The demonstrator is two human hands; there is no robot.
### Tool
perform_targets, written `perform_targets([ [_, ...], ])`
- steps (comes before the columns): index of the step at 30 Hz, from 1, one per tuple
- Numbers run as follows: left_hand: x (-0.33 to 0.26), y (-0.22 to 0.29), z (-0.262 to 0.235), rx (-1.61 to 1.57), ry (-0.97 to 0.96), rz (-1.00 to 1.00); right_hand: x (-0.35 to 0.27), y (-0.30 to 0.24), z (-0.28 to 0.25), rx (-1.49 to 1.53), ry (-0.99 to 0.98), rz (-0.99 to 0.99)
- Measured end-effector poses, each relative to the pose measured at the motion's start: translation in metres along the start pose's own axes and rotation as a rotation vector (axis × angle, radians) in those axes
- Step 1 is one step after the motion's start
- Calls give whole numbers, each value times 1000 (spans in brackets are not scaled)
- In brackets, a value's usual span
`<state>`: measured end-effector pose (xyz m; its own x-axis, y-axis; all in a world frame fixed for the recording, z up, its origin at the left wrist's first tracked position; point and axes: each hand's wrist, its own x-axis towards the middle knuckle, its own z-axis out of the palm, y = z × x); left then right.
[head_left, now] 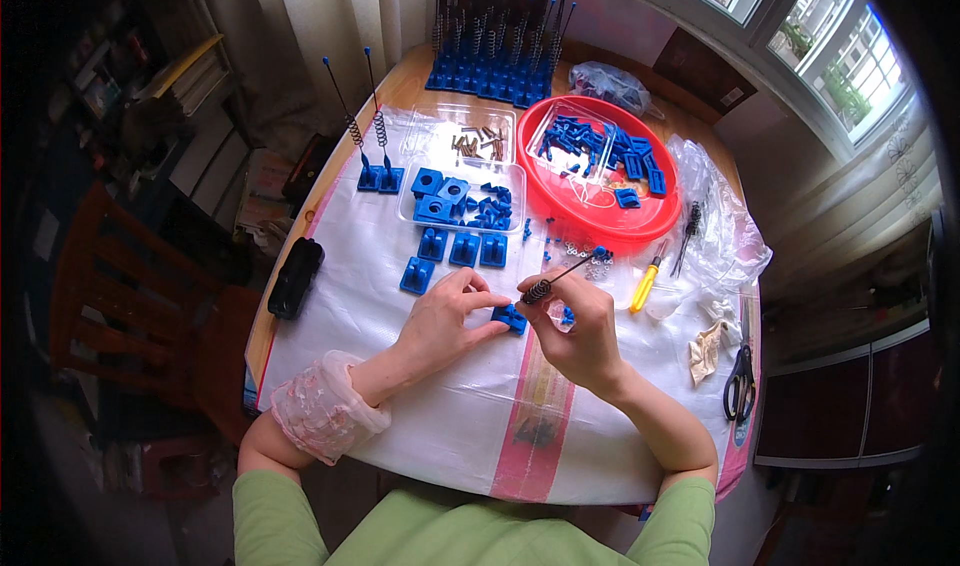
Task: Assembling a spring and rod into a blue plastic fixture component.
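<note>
Between thumb and fingertips, my right hand (580,336) pinches a black coil spring (538,291) on a thin rod. The rod slants up to the right and ends in a small blue tip (600,253). Beside it, my left hand (440,324) grips a small blue plastic base (511,317) at its left edge, low on the cloth. The spring's lower end is near this base; whether they touch is hidden by my fingers. Just beyond lie several similar blue bases (464,249). Two finished-looking pieces, blue bases with upright springs and rods (381,178), stand at the far left.
A clear tray (407,206) holds blue parts; another (410,138) holds brass-coloured pins. The red basin (664,228) contains blue pieces. Many spring assemblies (490,81) stand at the back. Rightward are a yellow-handled screwdriver (646,288) and scissors (740,386); leftward, a black case (297,278).
</note>
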<state>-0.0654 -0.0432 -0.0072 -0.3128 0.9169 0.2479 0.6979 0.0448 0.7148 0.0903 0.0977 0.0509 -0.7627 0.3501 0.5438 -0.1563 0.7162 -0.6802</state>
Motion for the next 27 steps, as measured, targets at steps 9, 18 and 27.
perform_targets([
  [9, 1, 0, 0, 0, -1, -1, -1, 3, 0, 10, -10, 24],
  [18, 1, 0, 0, -3, -4, -3, 1, 1, -2, -4, -4, 6],
  [27, 1, 1, -1, -1, -8, -10, 1, 1, -1, -5, -6, 22],
])
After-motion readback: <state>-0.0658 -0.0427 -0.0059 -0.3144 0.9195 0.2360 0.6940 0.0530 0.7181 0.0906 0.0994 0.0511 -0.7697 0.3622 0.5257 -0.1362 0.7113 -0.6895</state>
